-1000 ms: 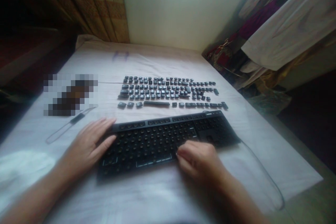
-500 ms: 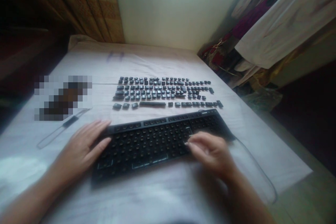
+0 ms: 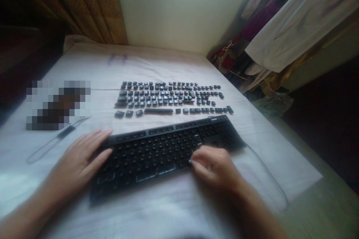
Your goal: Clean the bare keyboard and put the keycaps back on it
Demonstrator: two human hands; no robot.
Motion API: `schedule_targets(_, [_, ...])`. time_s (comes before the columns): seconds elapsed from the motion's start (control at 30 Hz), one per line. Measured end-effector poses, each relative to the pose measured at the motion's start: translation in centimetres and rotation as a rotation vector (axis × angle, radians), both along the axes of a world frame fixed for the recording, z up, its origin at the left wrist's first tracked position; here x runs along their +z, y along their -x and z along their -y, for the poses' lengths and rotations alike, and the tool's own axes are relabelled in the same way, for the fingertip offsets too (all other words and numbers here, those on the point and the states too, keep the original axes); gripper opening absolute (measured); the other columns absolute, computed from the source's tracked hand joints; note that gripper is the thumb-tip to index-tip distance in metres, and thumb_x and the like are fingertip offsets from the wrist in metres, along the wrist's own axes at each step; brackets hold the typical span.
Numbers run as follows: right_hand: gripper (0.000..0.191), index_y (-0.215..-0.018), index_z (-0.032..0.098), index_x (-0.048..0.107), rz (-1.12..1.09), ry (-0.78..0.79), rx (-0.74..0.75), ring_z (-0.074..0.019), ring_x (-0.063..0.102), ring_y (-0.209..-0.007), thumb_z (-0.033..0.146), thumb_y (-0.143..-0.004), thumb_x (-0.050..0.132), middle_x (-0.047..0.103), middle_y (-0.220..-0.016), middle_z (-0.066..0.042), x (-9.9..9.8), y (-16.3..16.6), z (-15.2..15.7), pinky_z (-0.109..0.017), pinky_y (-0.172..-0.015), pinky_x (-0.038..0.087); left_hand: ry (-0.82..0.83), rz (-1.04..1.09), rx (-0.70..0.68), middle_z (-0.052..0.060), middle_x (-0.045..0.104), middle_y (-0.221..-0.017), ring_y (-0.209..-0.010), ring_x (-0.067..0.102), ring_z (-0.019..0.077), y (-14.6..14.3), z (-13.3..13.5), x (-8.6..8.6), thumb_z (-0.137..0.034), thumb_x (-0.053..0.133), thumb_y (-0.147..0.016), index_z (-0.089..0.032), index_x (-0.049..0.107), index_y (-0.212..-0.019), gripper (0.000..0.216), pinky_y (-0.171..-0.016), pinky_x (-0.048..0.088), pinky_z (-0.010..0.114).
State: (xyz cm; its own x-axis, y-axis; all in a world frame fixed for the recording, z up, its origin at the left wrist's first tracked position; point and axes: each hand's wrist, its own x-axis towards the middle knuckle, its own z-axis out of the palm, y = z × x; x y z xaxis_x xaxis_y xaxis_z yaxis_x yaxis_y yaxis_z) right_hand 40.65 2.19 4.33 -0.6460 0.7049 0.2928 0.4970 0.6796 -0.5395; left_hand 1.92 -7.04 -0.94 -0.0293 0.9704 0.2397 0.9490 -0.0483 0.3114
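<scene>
A black keyboard base with its keycaps removed lies on a white cloth. My left hand rests flat on its left end, fingers stretched out and open. My right hand sits at the keyboard's lower right edge with the fingers curled together in a pinch; what they hold is too small to make out. Beyond the keyboard, several black keycaps are laid out in rows, with a long spacebar in the nearest row.
A thin metal tool with a dark grip lies left of the keyboard, below a pixelated patch. The keyboard's cable loops off to the right. Curtains hang at the back left; clothes hang on the right.
My right hand reached up onto the keyboard's right part, then drew back toward its lower edge. The view shifted slightly to the left. My left hand stays in place.
</scene>
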Motion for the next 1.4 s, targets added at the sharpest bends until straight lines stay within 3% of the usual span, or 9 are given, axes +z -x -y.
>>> schedule_targets(0.2, [0.016, -0.070, 0.019, 0.063, 0.072, -0.093, -0.015, -0.0101, 0.053, -0.051, 0.011, -0.082, 0.056, 0.061, -0.060, 0.001, -0.3, 0.4, 0.2, -0.021, -0.054, 0.037, -0.017, -0.007, 0.007, 0.005, 0.061, -0.141, -0.131, 0.056, 0.0271, 0.0, -0.1, 0.1, -0.069, 0.031, -0.092, -0.030, 0.052, -0.139, 0.065, -0.112, 0.045, 0.056])
schedule_targets(0.57, [0.016, -0.071, 0.019, 0.064, 0.075, -0.085, -0.015, -0.0109, 0.055, -0.053, 0.011, -0.083, 0.056, 0.062, -0.061, 0.001, -0.3, 0.6, 0.4, -0.021, -0.054, 0.038, -0.003, -0.001, 0.016, 0.004, 0.058, -0.145, -0.135, 0.052, 0.0251, 0.1, 0.1, -0.2, -0.066, 0.032, -0.093, -0.029, 0.050, -0.141, 0.064, -0.117, 0.039, 0.053])
schedule_targets(0.77, [0.015, -0.075, 0.019, 0.068, -0.099, 0.052, -0.145, -0.0124, 0.061, -0.053, 0.019, -0.086, 0.058, 0.068, -0.064, -0.002, 0.6, -0.8, 0.0, -0.021, -0.051, 0.045, 0.014, 0.007, 0.051, 0.005, 0.060, -0.142, -0.134, 0.054, 0.0267, 0.0, 0.0, 0.0, -0.070, 0.031, -0.090, -0.027, 0.055, -0.138, 0.069, -0.116, 0.041, 0.051])
schedule_targets(0.87, [0.014, -0.073, 0.019, 0.068, -0.084, 0.090, -0.202, -0.0136, 0.062, -0.053, 0.022, -0.084, 0.059, 0.069, -0.064, -0.002, 0.9, -1.7, -0.4, -0.022, -0.051, 0.047, 0.022, 0.009, 0.051, 0.006, 0.060, -0.142, -0.134, 0.053, 0.0285, 0.0, -0.1, 0.2, -0.069, 0.032, -0.090, -0.026, 0.057, -0.137, 0.068, -0.116, 0.041, 0.053])
schedule_targets(1.4, [0.014, -0.074, 0.019, 0.067, 0.094, -0.045, -0.062, -0.0114, 0.057, -0.053, 0.012, -0.082, 0.057, 0.066, -0.063, 0.000, 0.0, -1.4, -0.2, -0.021, -0.053, 0.041, 0.025, 0.019, 0.042, 0.006, 0.059, -0.143, -0.135, 0.053, 0.0279, -0.1, -0.1, 0.1, -0.068, 0.033, -0.090, -0.027, 0.055, -0.137, 0.067, -0.117, 0.040, 0.054])
